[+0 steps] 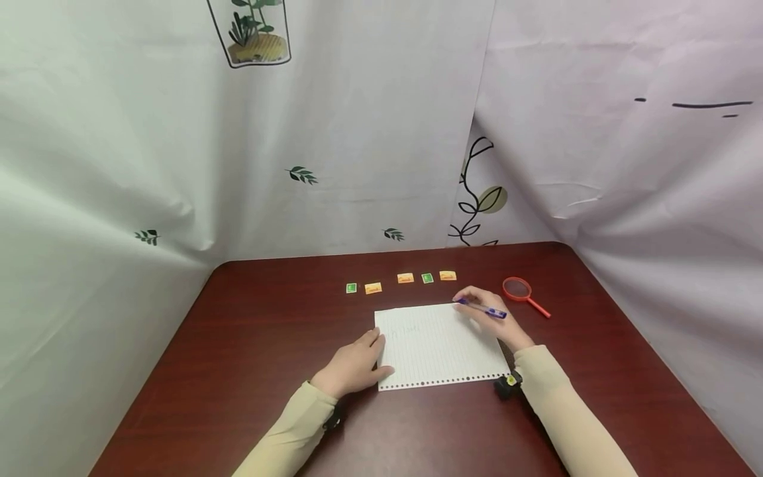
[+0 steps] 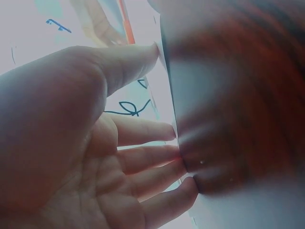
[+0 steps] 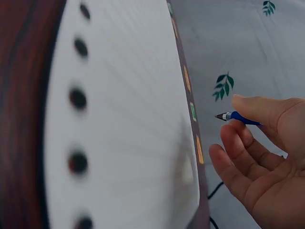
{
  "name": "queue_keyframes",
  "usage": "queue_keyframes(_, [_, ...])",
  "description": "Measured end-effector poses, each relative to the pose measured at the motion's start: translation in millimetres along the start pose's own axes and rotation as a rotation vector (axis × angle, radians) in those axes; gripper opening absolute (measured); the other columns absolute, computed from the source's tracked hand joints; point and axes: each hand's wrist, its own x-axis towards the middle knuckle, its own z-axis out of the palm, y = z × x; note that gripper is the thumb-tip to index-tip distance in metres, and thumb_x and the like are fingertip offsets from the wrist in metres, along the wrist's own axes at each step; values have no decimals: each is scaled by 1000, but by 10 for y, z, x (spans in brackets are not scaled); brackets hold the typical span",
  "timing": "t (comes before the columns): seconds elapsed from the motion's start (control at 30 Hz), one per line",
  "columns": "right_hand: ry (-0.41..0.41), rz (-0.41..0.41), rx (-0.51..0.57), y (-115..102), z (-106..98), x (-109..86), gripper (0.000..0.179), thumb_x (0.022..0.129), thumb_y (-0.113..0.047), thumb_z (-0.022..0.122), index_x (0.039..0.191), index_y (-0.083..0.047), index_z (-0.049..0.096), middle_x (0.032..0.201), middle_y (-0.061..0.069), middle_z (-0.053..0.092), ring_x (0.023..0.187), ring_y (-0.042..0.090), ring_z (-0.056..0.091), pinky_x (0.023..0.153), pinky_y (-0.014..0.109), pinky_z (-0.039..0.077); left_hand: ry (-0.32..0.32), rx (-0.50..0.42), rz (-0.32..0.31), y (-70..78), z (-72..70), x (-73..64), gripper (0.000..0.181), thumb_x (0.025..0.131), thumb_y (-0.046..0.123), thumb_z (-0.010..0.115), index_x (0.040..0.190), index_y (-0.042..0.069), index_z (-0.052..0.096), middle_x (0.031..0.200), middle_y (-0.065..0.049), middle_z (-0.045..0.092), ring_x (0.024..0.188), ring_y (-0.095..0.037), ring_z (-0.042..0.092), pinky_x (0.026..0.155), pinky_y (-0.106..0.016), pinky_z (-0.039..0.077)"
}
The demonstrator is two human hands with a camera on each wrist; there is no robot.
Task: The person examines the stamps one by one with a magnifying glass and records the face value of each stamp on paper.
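A sheet of lined paper (image 1: 441, 354) lies on the table, its row of punched holes along the near edge. Faint writing (image 1: 410, 329) shows at its upper left. My left hand (image 1: 354, 364) rests at the sheet's left edge, fingers nearly straight and thumb on the paper, as the left wrist view also shows. Over the upper right part of the sheet, my right hand (image 1: 485, 315) pinches a blue pen (image 1: 497, 313) between thumb and fingers. In the right wrist view the bare tip of the pen (image 3: 221, 116) stands apart from the paper.
Beyond the sheet lie small orange cards (image 1: 405, 278) and green stamp-like pieces (image 1: 427, 278) in a loose row. A red magnifying glass (image 1: 517, 289) is right of my right hand. A white patterned curtain (image 1: 369, 132) hangs behind the dark red table (image 1: 268, 318).
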Motion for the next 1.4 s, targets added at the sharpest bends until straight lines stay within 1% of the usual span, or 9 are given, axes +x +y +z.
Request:
queue_keyframes(0.1, [-3, -53, -34, 36, -97, -20, 18, 96, -14, 71, 111, -4, 71, 108, 10, 71, 102, 25, 63, 90, 43, 50, -2, 3, -1, 2, -6, -3, 66, 96, 36, 68, 140, -10, 51, 147, -28, 47, 137, -35, 48, 102, -47, 48])
queue_keyframes(0.23, [-24, -125, -117, 75, -212, -55, 21, 96, -11, 70, 114, -2, 70, 112, 13, 71, 103, 26, 64, 92, 49, 50, 0, 6, 1, 9, -19, -5, 66, 96, 36, 68, 140, -10, 52, 147, -28, 47, 137, -35, 48, 102, -47, 48])
queue_keyframes(0.53, [-23, -298, -308, 175, -392, -153, 25, 92, -4, 72, 115, 2, 70, 108, 14, 71, 95, 26, 67, 84, 47, 55, 0, 0, 4, 13, -16, -22, 66, 96, 37, 67, 140, -10, 52, 147, -27, 47, 137, -35, 48, 101, -47, 49])
queue_keyframes(0.63, [-39, -298, -347, 198, -426, -177, 25, 92, -5, 72, 116, 2, 70, 107, 13, 71, 93, 25, 67, 83, 47, 55, 2, -1, 3, 22, -24, -28, 66, 96, 37, 67, 140, -10, 52, 147, -27, 48, 137, -35, 48, 101, -47, 49])
queue_keyframes(0.8, [-65, -263, -390, 255, -458, -201, 28, 90, -5, 75, 117, 1, 70, 108, 10, 71, 94, 24, 66, 86, 47, 54, -2, -5, 0, 27, -31, -33, 66, 96, 37, 67, 140, -10, 52, 147, -27, 47, 137, -36, 48, 102, -47, 48])
queue_keyframes(0.93, [-61, -267, -407, 302, -471, -214, 31, 88, -6, 78, 117, 0, 70, 109, 8, 70, 92, 21, 65, 85, 44, 54, -3, -3, -2, 21, -33, -31, 66, 96, 36, 67, 141, -10, 52, 147, -27, 47, 137, -36, 47, 103, -47, 47])
queue_keyframes(1.13, [-49, -288, -425, 358, -508, -278, 31, 88, -6, 78, 118, -2, 71, 107, 6, 69, 89, 17, 62, 84, 42, 54, -2, -6, -4, 26, -23, -32, 66, 96, 36, 68, 141, -10, 52, 147, -27, 47, 137, -35, 47, 102, -47, 48])
queue_keyframes(1.3, [-45, -197, -431, 357, -559, -321, 28, 90, -7, 75, 118, -8, 72, 114, 9, 67, 95, 20, 66, 87, 46, 53, -2, -8, 1, 23, -6, -30, 66, 95, 37, 68, 140, -10, 52, 147, -27, 48, 137, -35, 48, 102, -47, 48])
queue_keyframes(1.4, [-38, -157, -436, 374, -577, -312, 25, 90, -8, 76, 115, -10, 74, 114, 9, 68, 94, 21, 66, 84, 45, 54, 0, -7, -4, 9, 11, -24, 67, 96, 37, 68, 141, -9, 52, 148, -26, 47, 137, -35, 47, 103, -47, 48])
